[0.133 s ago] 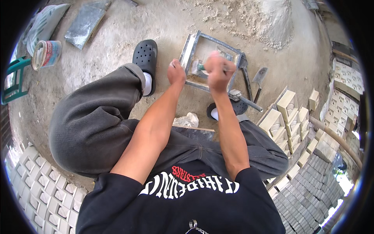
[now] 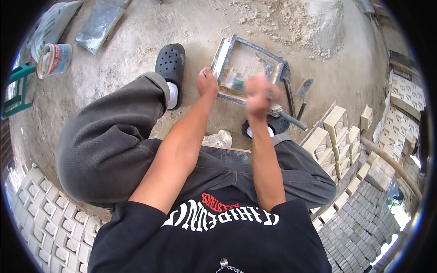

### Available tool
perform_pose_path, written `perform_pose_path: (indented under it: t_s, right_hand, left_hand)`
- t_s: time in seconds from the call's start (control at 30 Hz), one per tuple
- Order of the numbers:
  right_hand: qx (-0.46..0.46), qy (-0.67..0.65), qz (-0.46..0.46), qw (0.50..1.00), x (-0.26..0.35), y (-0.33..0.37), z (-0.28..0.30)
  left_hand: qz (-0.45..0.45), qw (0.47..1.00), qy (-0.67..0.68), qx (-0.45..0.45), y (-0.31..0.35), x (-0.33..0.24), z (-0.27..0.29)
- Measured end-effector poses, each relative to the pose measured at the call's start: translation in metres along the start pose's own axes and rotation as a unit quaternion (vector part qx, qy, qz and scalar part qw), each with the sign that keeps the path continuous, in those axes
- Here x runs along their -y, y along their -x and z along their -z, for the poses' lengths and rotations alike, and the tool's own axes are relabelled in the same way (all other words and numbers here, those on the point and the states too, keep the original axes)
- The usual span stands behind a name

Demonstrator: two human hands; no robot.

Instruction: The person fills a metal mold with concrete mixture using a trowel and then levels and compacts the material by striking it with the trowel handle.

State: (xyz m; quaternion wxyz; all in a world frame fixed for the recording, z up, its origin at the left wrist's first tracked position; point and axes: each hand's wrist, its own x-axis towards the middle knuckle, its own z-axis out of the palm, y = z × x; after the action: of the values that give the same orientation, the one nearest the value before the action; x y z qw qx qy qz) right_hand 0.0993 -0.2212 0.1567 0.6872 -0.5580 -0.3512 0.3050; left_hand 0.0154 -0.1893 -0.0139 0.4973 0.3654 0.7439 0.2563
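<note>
Right grip: upper centre of the frame of view, smeared by motion, my fingers closed around the handle of what looks like a brush.
Brush: a pale head with a bit of green, pointing left from my fist over the mould; too blurred to tell whether it touches.
Mould: an open, four-sided grey frame in the upper centre, lying at a slant on the dusty floor, with pale residue inside.
Left grip: just beside the mould's left side, fingers curled; I cannot tell whether they clasp the rim or only rest by it.
Step in hand: I judge that I am brushing the inside of the mould, nearest its lower left.
Next move: seems to call for light strokes into the corners, with my left fingers bracing the rim so it does not slide.
Beside the mould: a trowel to its right, and a grey pipe near its lower right corner.
Powder heap: pale and loose, upper right.
Blocks: cream, stacked at right of centre.
Bucket: upper left, near a green stool.
</note>
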Motion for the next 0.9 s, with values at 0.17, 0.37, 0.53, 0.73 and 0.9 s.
perform_pose_path:
  t_s: [0.17,0.37,0.53,0.73,0.9]
  right_hand:
    - [0.046,0.010,0.014,0.999,0.022,-0.018,-0.011]
    - [0.036,0.066,0.043,0.996,0.007,-0.006,-0.010]
    - [0.036,0.081,0.111,0.990,0.024,-0.007,-0.020]
    - [0.085,0.094,0.027,0.992,0.027,-0.031,-0.055]
    - [0.112,0.202,0.038,0.972,-0.004,-0.033,-0.054]
  left_hand:
    - [-0.025,0.999,-0.019,-0.013,-0.016,-0.016,0.010]
    - [0.004,1.000,0.002,-0.018,-0.008,-0.025,0.003]
    - [0.002,1.000,0.002,0.001,-0.003,-0.018,0.013]
    - [0.049,0.998,-0.047,0.006,-0.011,-0.018,0.011]
    - [0.042,0.999,-0.017,0.016,-0.005,-0.022,0.005]
